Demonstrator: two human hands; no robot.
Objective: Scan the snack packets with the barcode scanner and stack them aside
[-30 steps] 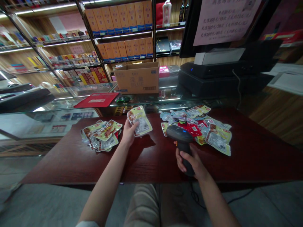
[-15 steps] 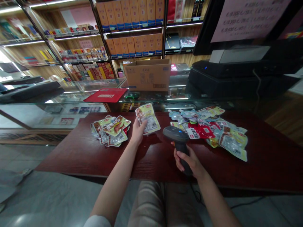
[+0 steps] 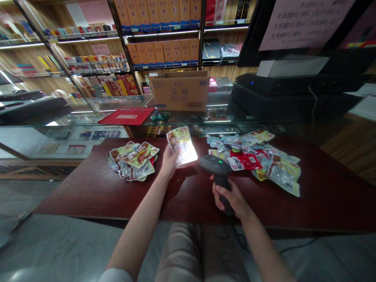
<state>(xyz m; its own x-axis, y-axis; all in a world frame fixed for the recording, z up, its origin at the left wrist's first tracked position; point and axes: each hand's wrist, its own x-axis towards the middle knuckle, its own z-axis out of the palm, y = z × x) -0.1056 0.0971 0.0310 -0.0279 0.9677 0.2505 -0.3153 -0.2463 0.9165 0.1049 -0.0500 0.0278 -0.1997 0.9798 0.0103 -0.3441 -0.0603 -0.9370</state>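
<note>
My left hand [image 3: 169,161] holds a yellow snack packet [image 3: 181,145] upright above the dark red table [image 3: 88,192]. My right hand [image 3: 232,199] grips the handle of a black barcode scanner [image 3: 216,167], whose head points at the packet. A bright patch of light falls on the packet's lower half, and a green light shows on the scanner. To the left of my left hand lies a small pile of snack packets [image 3: 133,160]. A larger heap of packets [image 3: 261,158] lies to the right of the scanner.
Behind the table runs a glass counter [image 3: 96,117] with a red mat [image 3: 127,116], a computer mouse [image 3: 160,116] and a cardboard box [image 3: 180,91]. A black register machine [image 3: 293,92] stands at the right. Shelves of boxed goods [image 3: 164,31] fill the back wall.
A bright light patch has appeared on the packet in my left hand, and the scanner's light has turned from blue to green. Both hands have stayed nearly still while the view shifted slightly.
</note>
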